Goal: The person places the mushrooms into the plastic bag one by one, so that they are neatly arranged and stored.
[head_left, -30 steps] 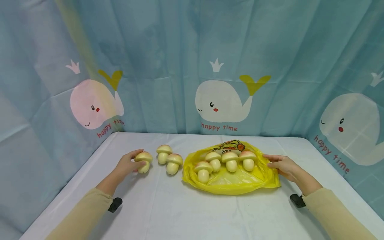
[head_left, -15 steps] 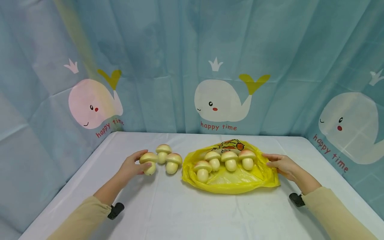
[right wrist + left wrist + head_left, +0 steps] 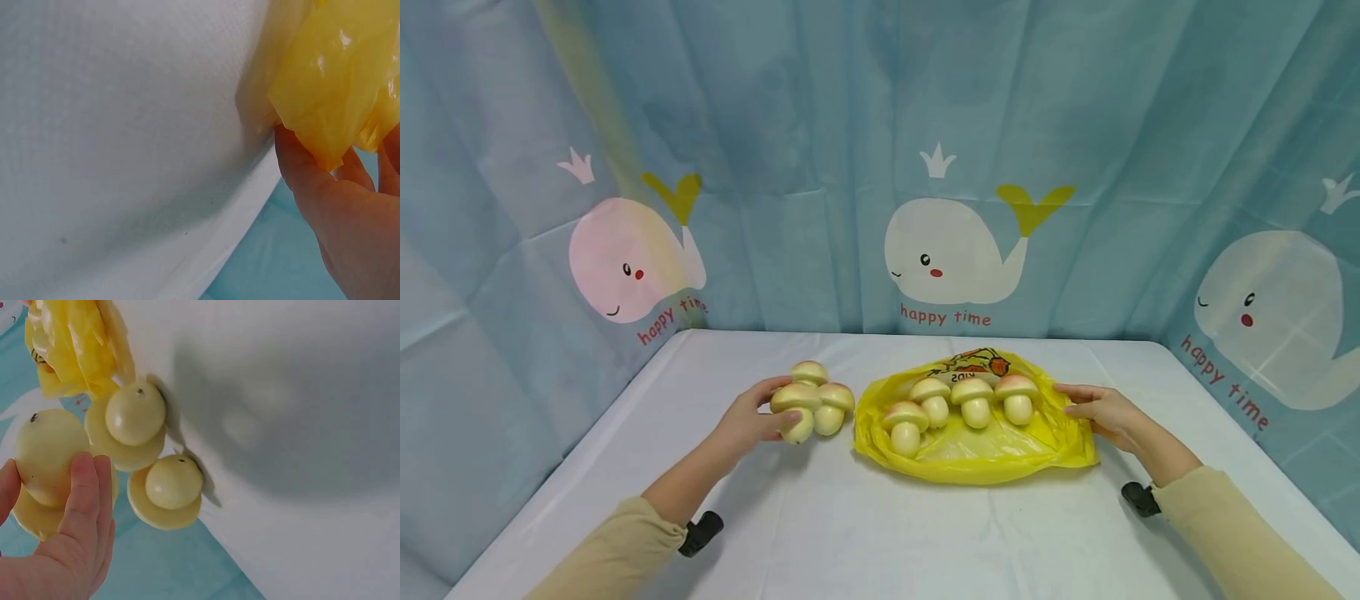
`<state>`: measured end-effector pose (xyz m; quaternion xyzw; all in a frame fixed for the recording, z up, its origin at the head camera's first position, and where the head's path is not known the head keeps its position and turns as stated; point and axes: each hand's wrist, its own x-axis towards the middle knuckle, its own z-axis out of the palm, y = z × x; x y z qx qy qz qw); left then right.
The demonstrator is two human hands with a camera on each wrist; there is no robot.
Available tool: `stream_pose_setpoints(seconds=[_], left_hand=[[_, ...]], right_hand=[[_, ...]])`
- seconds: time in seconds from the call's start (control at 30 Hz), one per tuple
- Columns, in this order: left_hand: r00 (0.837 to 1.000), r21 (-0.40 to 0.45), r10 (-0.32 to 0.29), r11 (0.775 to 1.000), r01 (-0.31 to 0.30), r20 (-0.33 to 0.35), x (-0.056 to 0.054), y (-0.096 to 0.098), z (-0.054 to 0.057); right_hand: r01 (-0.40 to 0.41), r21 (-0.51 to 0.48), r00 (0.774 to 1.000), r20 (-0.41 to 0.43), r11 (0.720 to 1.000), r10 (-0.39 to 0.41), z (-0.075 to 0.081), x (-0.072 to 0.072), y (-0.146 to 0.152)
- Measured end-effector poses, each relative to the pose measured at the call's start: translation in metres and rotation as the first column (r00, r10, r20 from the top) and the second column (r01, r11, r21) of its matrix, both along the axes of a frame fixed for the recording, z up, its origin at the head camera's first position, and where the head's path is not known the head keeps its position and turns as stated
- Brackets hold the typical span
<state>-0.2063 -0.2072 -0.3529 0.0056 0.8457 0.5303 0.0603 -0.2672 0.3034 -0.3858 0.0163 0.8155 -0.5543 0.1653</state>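
Your left hand (image 3: pixel 748 422) grips one mushroom (image 3: pixel 797 398), your right hand (image 3: pixel 1111 417) pinches the yellow bag (image 3: pixel 977 473); moving low may push the loose pair (image 3: pixel 835 398) toward the worktop (image 3: pixel 887 542) far edge.

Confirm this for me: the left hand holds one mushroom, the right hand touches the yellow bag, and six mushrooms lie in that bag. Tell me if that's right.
The number is wrong: the head view shows four mushrooms in the yellow bag, not six. The rest stands: the left hand holds one mushroom, and the right hand touches the bag.
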Motion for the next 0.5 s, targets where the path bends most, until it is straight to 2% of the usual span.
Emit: stream_pose_setpoints(seconds=[0.5], left_hand=[[1.000, 0.035, 0.000, 0.999, -0.001, 0.009, 0.006, 0.030, 0.006]], right_hand=[[-0.009, 0.000, 1.000, 0.001, 1.000, 0.009, 0.003, 0.002, -0.001]])
